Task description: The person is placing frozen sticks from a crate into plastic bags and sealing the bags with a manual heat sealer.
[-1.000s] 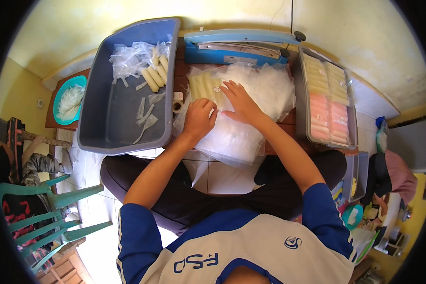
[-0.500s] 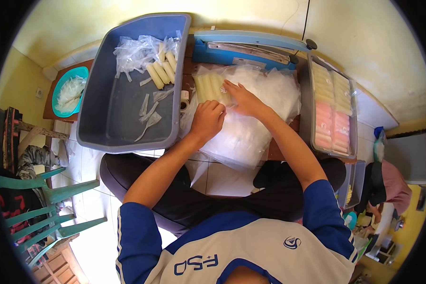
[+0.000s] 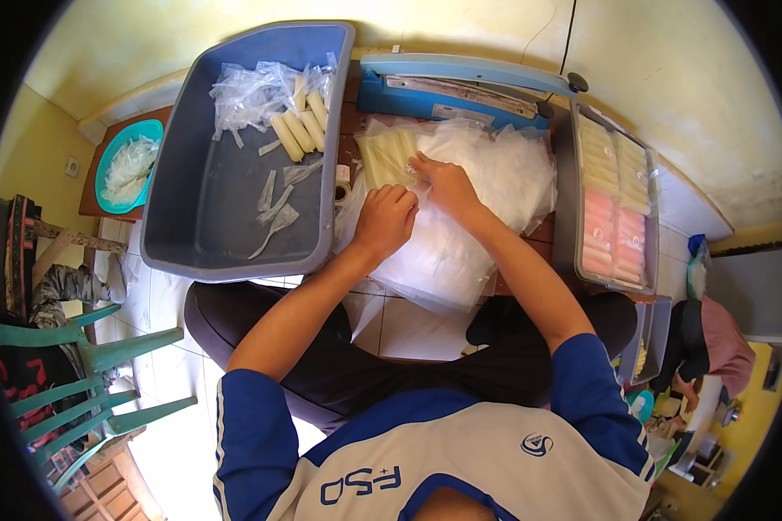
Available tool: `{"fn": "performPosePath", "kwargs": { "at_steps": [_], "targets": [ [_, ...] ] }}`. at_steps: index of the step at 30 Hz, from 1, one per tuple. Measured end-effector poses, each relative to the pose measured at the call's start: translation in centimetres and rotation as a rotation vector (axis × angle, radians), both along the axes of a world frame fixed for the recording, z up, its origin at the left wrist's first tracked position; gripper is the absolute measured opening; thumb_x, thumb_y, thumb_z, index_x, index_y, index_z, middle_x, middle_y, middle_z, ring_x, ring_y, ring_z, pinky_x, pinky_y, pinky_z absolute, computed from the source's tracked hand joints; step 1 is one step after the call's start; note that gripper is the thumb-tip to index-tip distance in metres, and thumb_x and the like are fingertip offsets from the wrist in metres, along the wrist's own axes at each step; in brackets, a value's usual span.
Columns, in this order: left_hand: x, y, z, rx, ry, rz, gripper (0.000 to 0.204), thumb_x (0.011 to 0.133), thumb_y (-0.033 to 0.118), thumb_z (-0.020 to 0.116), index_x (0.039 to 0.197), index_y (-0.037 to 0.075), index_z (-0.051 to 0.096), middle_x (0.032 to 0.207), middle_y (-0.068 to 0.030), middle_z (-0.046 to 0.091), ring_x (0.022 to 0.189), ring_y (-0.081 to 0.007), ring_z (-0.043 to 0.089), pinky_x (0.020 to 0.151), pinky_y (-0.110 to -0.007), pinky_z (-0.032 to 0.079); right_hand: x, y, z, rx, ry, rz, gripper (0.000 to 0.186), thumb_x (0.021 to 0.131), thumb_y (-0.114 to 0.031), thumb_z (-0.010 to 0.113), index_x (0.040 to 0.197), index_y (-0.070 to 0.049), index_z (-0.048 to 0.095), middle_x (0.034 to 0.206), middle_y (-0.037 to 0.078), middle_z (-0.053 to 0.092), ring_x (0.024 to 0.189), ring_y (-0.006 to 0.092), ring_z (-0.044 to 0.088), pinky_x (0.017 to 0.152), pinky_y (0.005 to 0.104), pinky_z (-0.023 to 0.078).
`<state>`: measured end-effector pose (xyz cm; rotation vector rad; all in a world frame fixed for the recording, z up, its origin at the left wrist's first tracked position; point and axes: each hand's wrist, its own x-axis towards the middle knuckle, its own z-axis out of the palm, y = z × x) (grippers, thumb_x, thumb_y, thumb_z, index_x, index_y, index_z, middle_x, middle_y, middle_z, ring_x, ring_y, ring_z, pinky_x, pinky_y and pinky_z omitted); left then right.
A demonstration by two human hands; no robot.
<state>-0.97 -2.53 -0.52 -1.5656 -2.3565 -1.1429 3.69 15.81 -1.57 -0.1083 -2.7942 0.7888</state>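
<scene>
A clear plastic bag of pale yellow sticks (image 3: 386,158) lies on a stack of clear plastic bags (image 3: 491,208). At its near edge sits my left hand (image 3: 387,224), fingers curled closed on the plastic; the fingertips are partly hidden. My right hand (image 3: 448,187) is closed on the bag's right side, thumb and fingers drawn together beside a small round label. Left of the hands is a grey-blue tub (image 3: 226,208) holding loose pale yellow sticks (image 3: 299,133) and crumpled clear plastic (image 3: 256,91).
A blue bag sealer (image 3: 460,100) stands behind the stack. On the right, a grey bin (image 3: 567,234) holds packed yellow and pink sticks (image 3: 613,217). A roll of labels (image 3: 343,185) sits by the tub. A turquoise basket (image 3: 117,207) and green chair (image 3: 87,373) are left; another person (image 3: 725,343) is far right.
My right hand has gone from lying outstretched on the bag to curled fingers at its right side. My left hand stays almost in place.
</scene>
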Motion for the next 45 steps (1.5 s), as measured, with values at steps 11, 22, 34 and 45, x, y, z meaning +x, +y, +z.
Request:
{"fn": "performPosePath", "kwargs": {
  "at_steps": [11,22,34,45],
  "targets": [
    [0.6,-1.3,4.1,-0.137,-0.041,-0.052,0.010,0.080,0.011,0.071,0.089,0.008,0.067,0.084,-0.0082,0.065,0.081,-0.0277,0.063,0.075,-0.040,0.047,2.8,-2.1,4.1,-0.006,-0.005,0.103,0.057,0.070,0.001,0.067,0.126,-0.008,0.062,0.143,0.019,0.049,0.125,0.0398,0.050,0.104,0.0431,0.044],
    [-3.3,-6.0,14.8,0.055,-0.335,-0.097,0.013,0.085,0.007,0.070,0.095,-0.001,0.071,0.078,-0.0103,0.071,0.065,-0.0140,0.064,0.063,-0.027,0.050,-0.5,-6.6,11.2,-0.125,0.255,0.219,0.021,0.076,0.001,0.065,0.096,-0.002,0.066,0.094,0.017,0.066,0.085,0.0367,0.063,0.073,0.0427,0.052],
    [-18.6,-10.5,11.4,-0.258,-0.277,0.295,0.024,0.086,0.016,0.065,0.105,0.002,0.072,0.092,-0.0172,0.073,0.085,-0.0265,0.069,0.078,-0.037,0.052,-14.9,-9.9,10.7,0.068,0.243,0.370,0.018,0.081,0.000,0.057,0.093,-0.002,0.070,0.084,0.021,0.068,0.078,0.0401,0.065,0.071,0.0456,0.052],
    [-19.7,-9.7,6.2,-0.730,-0.331,0.115,0.040,0.086,0.014,0.064,0.125,0.007,0.065,0.119,-0.0199,0.067,0.111,-0.0377,0.063,0.095,-0.041,0.049,-20.2,-13.5,10.7,0.653,-0.519,0.362,0.024,0.081,-0.009,0.061,0.101,-0.007,0.075,0.108,0.014,0.072,0.097,0.0309,0.071,0.075,0.0415,0.057]
  ]
}}
